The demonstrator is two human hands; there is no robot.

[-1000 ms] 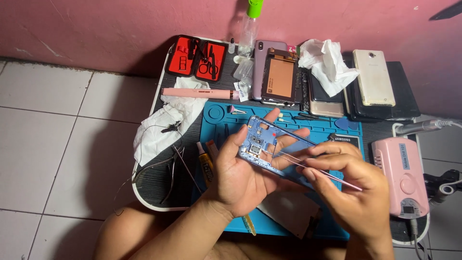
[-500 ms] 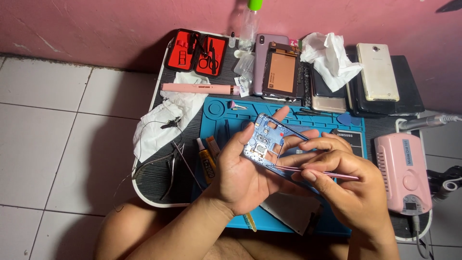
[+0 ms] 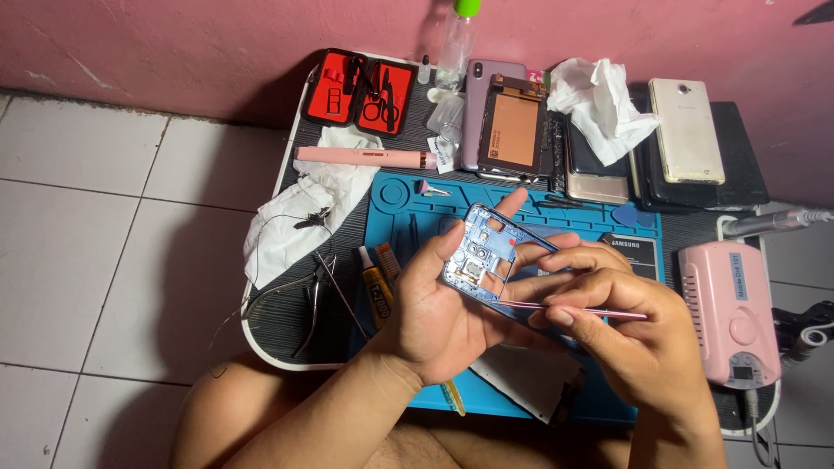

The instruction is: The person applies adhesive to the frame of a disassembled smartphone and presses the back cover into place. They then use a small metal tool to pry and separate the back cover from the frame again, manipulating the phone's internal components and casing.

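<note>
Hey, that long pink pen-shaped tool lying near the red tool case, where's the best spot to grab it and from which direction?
Grip the pink pen-shaped tool around the middle of its barrel, coming straight down from above. It lies flat and crosswise on the table, so its long sides are open to a pinch. The white cloth crowds the near side and the red tool case sits just beyond, so a top approach seems cleanest.

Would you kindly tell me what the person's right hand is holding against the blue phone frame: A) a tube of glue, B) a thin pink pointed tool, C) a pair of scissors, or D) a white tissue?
B: the right hand pinches a thin pink pointed tool whose tip reaches the blue phone frame held in the left hand.
</note>
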